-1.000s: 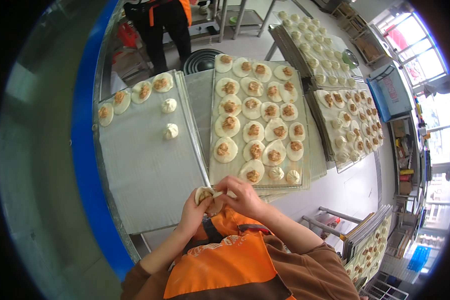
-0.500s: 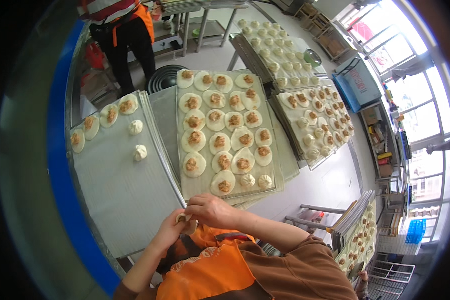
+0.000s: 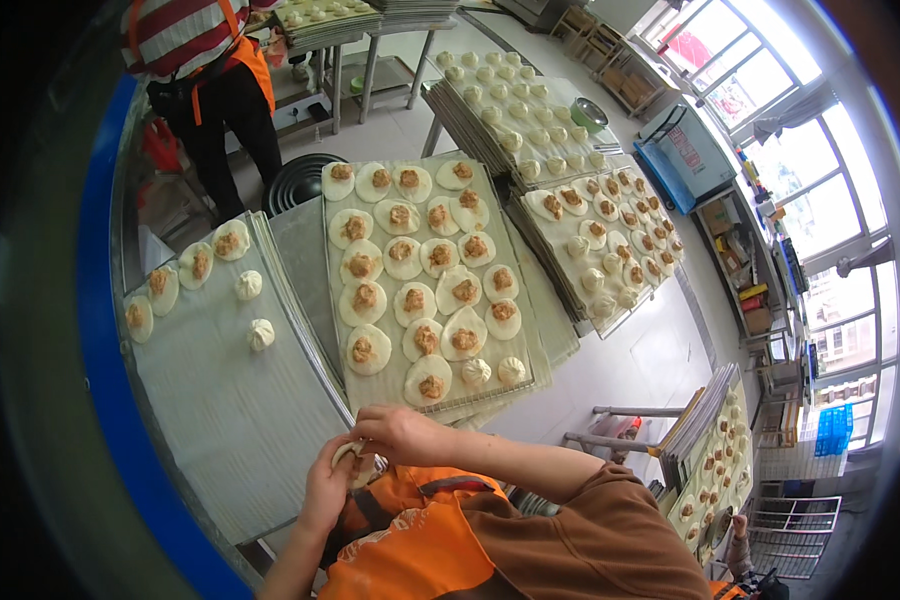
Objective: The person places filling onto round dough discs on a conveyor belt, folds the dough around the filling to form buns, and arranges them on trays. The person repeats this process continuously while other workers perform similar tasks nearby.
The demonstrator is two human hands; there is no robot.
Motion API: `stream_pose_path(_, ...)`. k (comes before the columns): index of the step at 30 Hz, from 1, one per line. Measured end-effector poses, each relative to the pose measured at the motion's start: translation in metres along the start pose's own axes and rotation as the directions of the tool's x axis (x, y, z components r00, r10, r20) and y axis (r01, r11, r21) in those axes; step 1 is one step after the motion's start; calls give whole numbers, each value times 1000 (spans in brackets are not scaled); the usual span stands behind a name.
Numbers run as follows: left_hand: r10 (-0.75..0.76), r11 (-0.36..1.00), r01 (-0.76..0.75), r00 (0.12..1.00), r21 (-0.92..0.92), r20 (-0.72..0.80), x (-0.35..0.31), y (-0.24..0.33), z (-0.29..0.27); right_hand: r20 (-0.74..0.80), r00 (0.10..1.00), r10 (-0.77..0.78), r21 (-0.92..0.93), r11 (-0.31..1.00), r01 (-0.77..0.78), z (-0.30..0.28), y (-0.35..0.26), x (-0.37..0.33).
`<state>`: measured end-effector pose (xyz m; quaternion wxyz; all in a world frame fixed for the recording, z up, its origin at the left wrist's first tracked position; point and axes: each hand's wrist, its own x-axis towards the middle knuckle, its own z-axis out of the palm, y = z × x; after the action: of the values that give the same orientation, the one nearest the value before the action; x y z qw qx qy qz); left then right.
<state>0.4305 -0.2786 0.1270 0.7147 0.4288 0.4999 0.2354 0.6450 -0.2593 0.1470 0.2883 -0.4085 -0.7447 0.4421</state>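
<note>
Close to my body, a partly folded round of bun dough (image 3: 355,467) is cupped in my left hand (image 3: 322,492). The fingers of my right hand (image 3: 400,433) pinch its edge from the other side. Some of the dough is hidden behind the fingers. Just beyond my hands lies a tray (image 3: 542,345) with rows of flat dough rounds topped with brown filling (image 3: 430,386). Two pleated buns (image 3: 476,373) sit at its near right corner. On the left tray (image 3: 220,430) are several filled rounds (image 3: 231,240) and two more pleated buns (image 3: 261,334).
Stacked trays of filled rounds and buns (image 3: 592,281) stand at the right, with more buns (image 3: 510,100) behind. Another tray stack (image 3: 715,460) is at the lower right. A person in an orange apron (image 3: 235,110) stands at the far left. Blue edging (image 3: 110,330) borders the left side.
The view has shifted, so the trays sit slightly lower and further left. Both hands remain on the dough, with the right fingers still pinching its edge.
</note>
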Motion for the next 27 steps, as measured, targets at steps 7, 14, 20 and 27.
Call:
stream_pose_path(7,38,999,-38,999,7,32,2,2,0,9,1000,14,16,1000,-14,4,3,-2)
stream_pose_path(14,66,984,-70,997,-163,-26,-2,-10,7,-25,998,53,109,993,-50,3,-4,-4)
stream_pose_path(20,77,995,-82,993,52,85,-5,-3,1,23,976,-218,-353,911,212,0,-18,0)
stream_pose_path(27,125,991,-122,991,-59,45,-6,4,-3,-73,997,-31,-213,977,15,3,-18,3)
